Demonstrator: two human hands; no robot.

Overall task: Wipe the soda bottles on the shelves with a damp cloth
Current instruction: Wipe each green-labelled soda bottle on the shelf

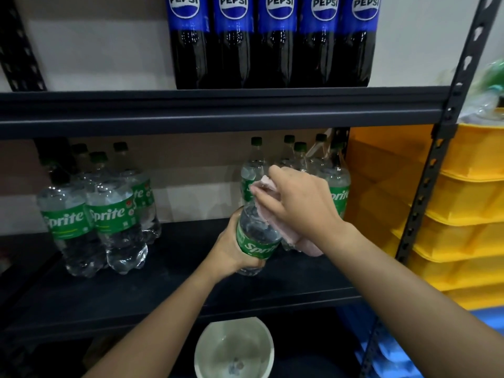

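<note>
Left hand (231, 248) is wrapped round the middle of a Sprite bottle (255, 236), fingers curled over the green label, holding it tilted out over the front of the lower shelf (191, 268). That grip looks like the anchor: it keeps the bottle from turning or slipping while the other hand works on it.

Right hand (297, 204) comes in from above with the pink cloth (283, 230) bunched under it, thumb and fingers curled to clamp the cloth round the bottle's shoulder and neck. The cap is hidden beneath the cloth, so I judge the top end is being wiped right now. The loose tail of the cloth hangs down behind the bottle on the right.

Why off the shelf? Lifted clear and leaning toward the person, every side can be reached, which the crowded rows would not allow.

Left on the shelf stands a cluster of Sprite bottles (90, 222), upright and touching one another. Behind the hands is a second cluster (300, 162) at the right end, caps showing. The gap between the two groups is likely where this bottle belongs.

On the shelf above, a tight row of Pepsi bottles (272, 42) is lined up at the edge, labels forward.

Down below, on the bottom level, sits a pale bowl (234, 350), placed right under the work; probably water for wetting the cloth, though I cannot tell whether it holds any.

Yellow bins (463, 200) are stacked beyond the right upright.
</note>
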